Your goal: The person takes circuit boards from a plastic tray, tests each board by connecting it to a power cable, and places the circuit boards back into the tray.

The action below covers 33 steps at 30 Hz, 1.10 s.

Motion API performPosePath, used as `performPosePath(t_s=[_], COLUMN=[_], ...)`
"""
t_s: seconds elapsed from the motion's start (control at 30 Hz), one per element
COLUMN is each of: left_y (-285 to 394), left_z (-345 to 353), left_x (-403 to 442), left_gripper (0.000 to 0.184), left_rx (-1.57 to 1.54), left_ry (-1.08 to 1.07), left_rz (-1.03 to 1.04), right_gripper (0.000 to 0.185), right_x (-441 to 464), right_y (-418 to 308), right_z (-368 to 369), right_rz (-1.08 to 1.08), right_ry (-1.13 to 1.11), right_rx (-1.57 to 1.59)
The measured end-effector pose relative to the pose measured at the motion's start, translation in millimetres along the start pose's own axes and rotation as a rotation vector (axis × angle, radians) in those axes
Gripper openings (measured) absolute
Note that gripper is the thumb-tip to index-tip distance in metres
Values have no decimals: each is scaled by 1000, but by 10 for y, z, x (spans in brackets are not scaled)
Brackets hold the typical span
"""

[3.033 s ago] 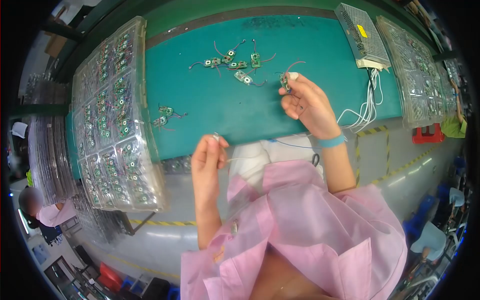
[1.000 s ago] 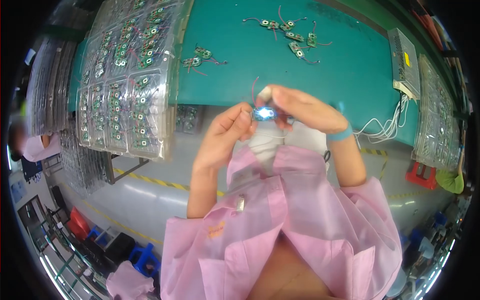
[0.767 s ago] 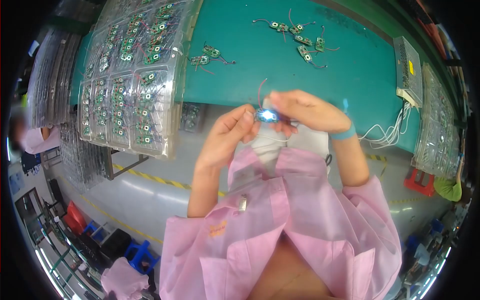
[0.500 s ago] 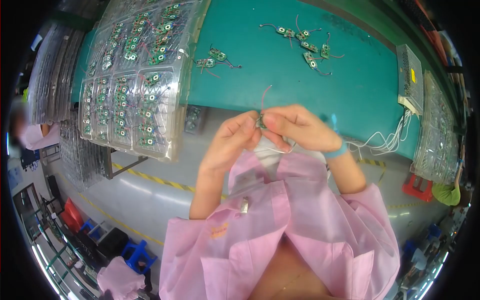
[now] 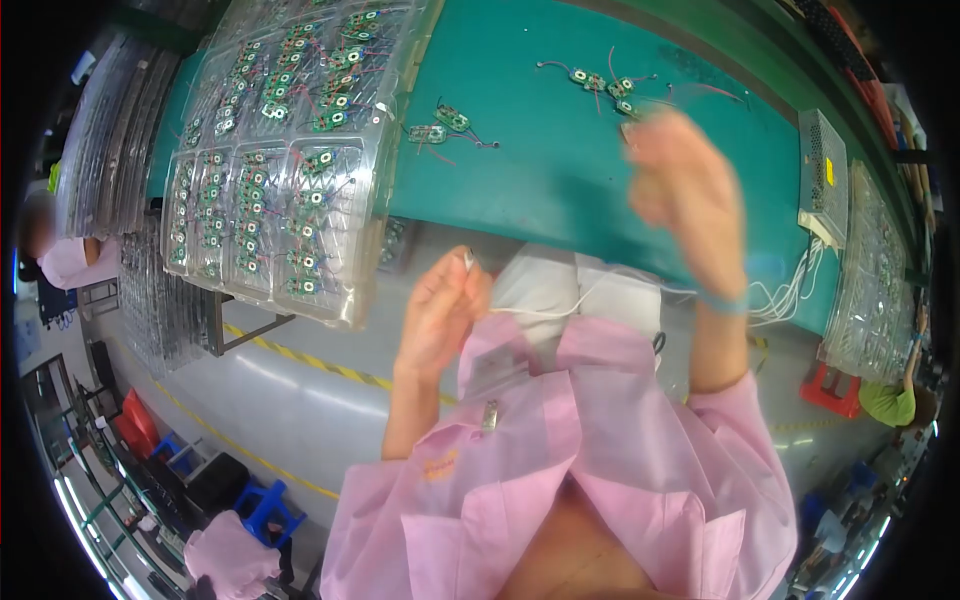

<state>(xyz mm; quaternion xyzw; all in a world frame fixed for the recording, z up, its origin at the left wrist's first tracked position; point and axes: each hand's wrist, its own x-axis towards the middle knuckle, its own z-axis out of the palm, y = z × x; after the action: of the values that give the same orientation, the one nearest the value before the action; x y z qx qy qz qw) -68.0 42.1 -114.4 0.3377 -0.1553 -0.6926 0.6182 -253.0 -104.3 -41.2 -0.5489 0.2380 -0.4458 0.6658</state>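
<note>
My left hand point(image 5: 440, 310) is raised in front of my lap, thumb and fingers pinched together. Something small, whitish and dark-edged point(image 5: 468, 260) shows at its fingertips, too small to name. My right hand point(image 5: 685, 190) reaches over the green mat, smeared by motion, its fingers curled near a cluster of small green circuit boards point(image 5: 587, 79). The hand partly covers the cluster, and whether it holds a board is unclear. A thin reddish wire point(image 5: 710, 88) stretches out beyond the hand. Two more circuit boards point(image 5: 428, 134) with wires lie left on the mat.
Clear plastic trays point(image 5: 345, 230) filled with several wired boards stand at the left of the green table point(image 5: 530, 180). A perforated metal box point(image 5: 822, 165) with white cables point(image 5: 785, 300) sits at the right edge. A white cord point(image 5: 540, 315) crosses my lap. Other people are at both sides.
My hands were together around one circuit board with a red wire; now they are apart. My right hand has moved up and right to the board cluster. The left has shifted slightly down and left.
</note>
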Motion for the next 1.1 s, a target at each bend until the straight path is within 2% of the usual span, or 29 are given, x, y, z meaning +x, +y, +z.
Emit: performPosePath(t_s=[0.07, 0.1, 0.13, 0.17, 0.2, 0.37, 0.47, 0.63, 0.73, 0.87, 0.97, 1.1], left_y=[-23, -17, -6, 9, 24, 48, 42, 31, 39, 51, 43, -2], left_z=[27, 54, 79, 95, 100, -31, -26, 76, 164, 272, 236, 228], left_x=[-1, 18, 28, 32, 34, 20, 13, 106, 159, 154, 140, 130], left_gripper=[26, 27, 27, 27, 28, 24, 25, 26, 25, 25, 24, 24], left_rx=[4, 35, 67, 100, 134, 39, 79, 156, 206, 261, 265, 263], left_ry=[38, 25, 15, 7, 0, -90, -27, -38, -76, -23, -39, -66], left_rz=[39, 34, 30, 24, 17, 10, -9, -43, -36, -27, -15, -24], right_gripper=[20, 20, 20, 21, 31, 33, 23, 19, 19, 20, 20, 19], right_x=[165, 244, 343, 439, 486, 370, 162, -135, -168, -86, -114, -208], right_y=[185, 306, 417, 522, 569, 474, 241, 297, 421, 589, 638, 601], right_z=[131, 157, 206, 261, 294, 221, -29, -444, -486, -450, -506, -542], right_rz=[45, 31, 25, 11, -2, -221, -164, -5, 96, -69, -169, -170], right_ry=[-81, -148, -151, -175, -198, -14, 31, 310, 332, 433, 376, 329], right_rx=[-896, -1223, -1224, -1355, -1485, -1317, -1299, -1394, -1467, -1658, -1581, -1530])
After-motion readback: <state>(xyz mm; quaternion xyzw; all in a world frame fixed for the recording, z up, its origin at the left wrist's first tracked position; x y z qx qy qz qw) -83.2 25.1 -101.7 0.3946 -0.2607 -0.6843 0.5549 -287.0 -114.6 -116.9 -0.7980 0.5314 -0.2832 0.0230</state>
